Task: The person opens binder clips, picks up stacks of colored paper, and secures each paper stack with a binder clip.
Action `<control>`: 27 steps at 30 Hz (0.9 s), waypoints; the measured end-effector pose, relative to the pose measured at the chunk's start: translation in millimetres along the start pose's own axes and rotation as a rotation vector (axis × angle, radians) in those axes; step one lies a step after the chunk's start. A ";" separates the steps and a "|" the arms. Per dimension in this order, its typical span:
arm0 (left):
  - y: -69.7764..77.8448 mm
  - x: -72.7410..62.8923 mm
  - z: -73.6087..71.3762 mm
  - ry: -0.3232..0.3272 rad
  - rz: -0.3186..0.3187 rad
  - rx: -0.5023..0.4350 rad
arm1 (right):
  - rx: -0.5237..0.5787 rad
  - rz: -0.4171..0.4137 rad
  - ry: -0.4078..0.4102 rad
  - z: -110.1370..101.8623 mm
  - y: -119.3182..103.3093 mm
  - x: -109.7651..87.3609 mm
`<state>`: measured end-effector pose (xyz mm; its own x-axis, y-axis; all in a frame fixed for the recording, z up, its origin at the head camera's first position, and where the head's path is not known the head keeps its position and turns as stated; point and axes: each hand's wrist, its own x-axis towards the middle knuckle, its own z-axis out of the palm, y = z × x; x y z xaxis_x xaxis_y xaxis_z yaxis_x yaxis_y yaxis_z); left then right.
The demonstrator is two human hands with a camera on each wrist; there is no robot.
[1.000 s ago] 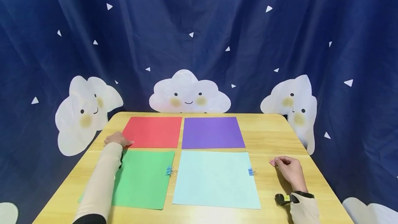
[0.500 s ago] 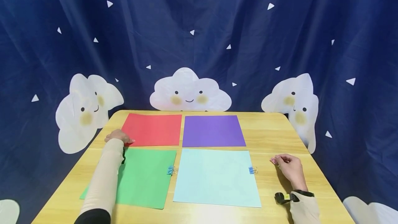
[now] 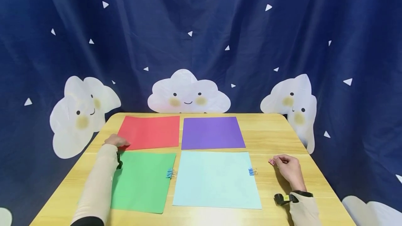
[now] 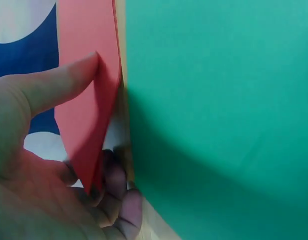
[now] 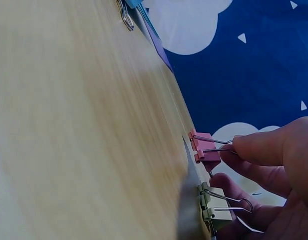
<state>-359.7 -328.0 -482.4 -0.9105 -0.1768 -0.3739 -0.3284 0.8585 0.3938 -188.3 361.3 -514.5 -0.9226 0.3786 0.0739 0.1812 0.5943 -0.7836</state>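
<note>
My left hand (image 3: pixel 115 140) pinches the near left corner of the red paper (image 3: pixel 154 132), thumb on top and fingers beneath. In the left wrist view that corner is bent up, and more than one red layer shows at the edge. Over the right of the table, my right hand (image 3: pixel 289 170) pinches a pink binder clip (image 5: pixel 207 150) by its wire handles. A cream binder clip (image 5: pixel 219 210) is beside the lower fingers in the right wrist view; I cannot tell whether they hold it. Under my left forearm lies green paper (image 3: pixel 142 180) with a blue binder clip (image 3: pixel 169 173) on its right edge.
Light blue paper (image 3: pixel 215 180) lies right of the green one, another blue binder clip (image 3: pixel 251 172) on its right edge. Purple paper (image 3: pixel 213 133) lies behind it. The wooden table (image 3: pixel 267 135) backs onto a dark blue curtain (image 3: pixel 201 20) with cloud prints.
The red paper has bent up slightly and shifted a little in my left hand. My right hand keeps its pinch on the pink binder clip. The view has moved slightly.
</note>
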 end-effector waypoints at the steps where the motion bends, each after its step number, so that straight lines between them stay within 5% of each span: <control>1: -2.2 -0.4 -1.3 0.005 0.007 -0.024 | 0.000 0.000 0.000 0.5 -0.2 -0.1; 7: -12.6 -2.0 -8.8 0.027 0.067 -0.080 | 0.001 0.009 -0.001 0.7 -1.9 -0.4; 18: -1.1 -3.0 2.3 0.112 -0.023 0.015 | -0.021 0.027 -0.017 -1.0 0.0 -2.2; 27: -7.4 2.6 5.6 0.159 -0.014 -0.132 | 0.004 0.029 -0.042 -0.2 -1.1 1.5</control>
<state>-358.3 -332.1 -491.0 -0.9304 -0.2709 -0.2469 -0.3618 0.7867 0.5001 -189.8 361.4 -513.4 -0.9304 0.3656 0.0255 0.2066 0.5807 -0.7874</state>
